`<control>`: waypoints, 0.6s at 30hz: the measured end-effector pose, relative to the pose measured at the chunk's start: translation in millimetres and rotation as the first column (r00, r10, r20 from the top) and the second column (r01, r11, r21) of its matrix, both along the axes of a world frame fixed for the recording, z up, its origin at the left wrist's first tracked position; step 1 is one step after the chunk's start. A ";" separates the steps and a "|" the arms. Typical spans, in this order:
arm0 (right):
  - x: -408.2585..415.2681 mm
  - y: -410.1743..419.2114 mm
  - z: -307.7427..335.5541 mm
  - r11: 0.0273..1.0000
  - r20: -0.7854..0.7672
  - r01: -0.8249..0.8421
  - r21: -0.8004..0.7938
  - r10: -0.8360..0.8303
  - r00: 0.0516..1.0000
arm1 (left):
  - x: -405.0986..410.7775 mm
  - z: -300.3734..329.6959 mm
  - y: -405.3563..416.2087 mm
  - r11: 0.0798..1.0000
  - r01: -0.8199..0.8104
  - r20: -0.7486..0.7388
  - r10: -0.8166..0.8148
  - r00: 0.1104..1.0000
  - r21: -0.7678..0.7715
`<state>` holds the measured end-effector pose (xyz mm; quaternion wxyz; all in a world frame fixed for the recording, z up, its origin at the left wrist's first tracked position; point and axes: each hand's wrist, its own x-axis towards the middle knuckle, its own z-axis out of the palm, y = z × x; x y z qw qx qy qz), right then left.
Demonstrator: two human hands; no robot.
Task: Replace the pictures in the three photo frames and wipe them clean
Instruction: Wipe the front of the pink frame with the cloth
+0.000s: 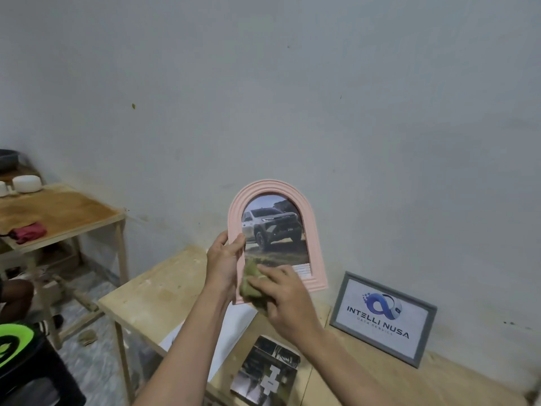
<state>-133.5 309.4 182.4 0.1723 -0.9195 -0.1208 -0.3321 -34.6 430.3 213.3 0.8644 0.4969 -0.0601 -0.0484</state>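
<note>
**benchguy:** closest thing to the camera is the black-and-white print [268,373] lying flat on the wooden table [164,291], just under the forearms. Above it the right hand [285,300] has its fingers curled over a wadded olive cloth [251,284], pressing it on the lower left corner of the pink arched frame [314,230]. Left hand [224,257] pinches the frame's left edge, thumb on the front, holding it upright clear of the table.

**frame_nerd:** so the swap on that one is done? There's a truck picture [275,230] sitting in it.

**benchguy:** looks that way to me, I'd call this the wiping step. The grey frame [426,332] with the logo card leans on the wall to the right, well apart. Can't see a third frame.

**frame_nerd:** next I'd guess the cloth has to travel up over the glazing and round the ridged arch, with the left grip kept firm so it doesn't twist.
</note>
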 end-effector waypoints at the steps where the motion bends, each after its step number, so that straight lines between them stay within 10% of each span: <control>1: -0.5 5.8 1.2 0.999 -0.036 -0.034 0.022 0.035 0.999 | -2.6 0.3 -3.1 1.000 0.014 -0.007 -0.014 1.000 0.009; 5: -0.1 -7.6 38.0 0.857 -0.255 -0.140 0.496 0.298 0.920 | -0.3 -5.3 4.1 0.997 -0.004 0.010 0.003 1.000 0.078; 8: 10.9 -24.9 80.6 0.761 -0.030 -0.060 0.646 0.103 0.994 | -1.5 -6.4 10.0 0.992 0.037 0.037 -0.042 0.998 0.117; 12: 41.8 -46.7 114.3 0.966 0.199 0.119 0.229 -0.166 0.966 | -11.6 2.5 3.3 0.985 0.164 0.073 -0.169 0.983 0.060; 18: 29.6 -13.2 52.4 0.989 -0.103 -0.147 -0.023 0.144 0.984 | -3.8 11.7 6.8 0.986 0.129 0.046 -0.125 0.991 -0.106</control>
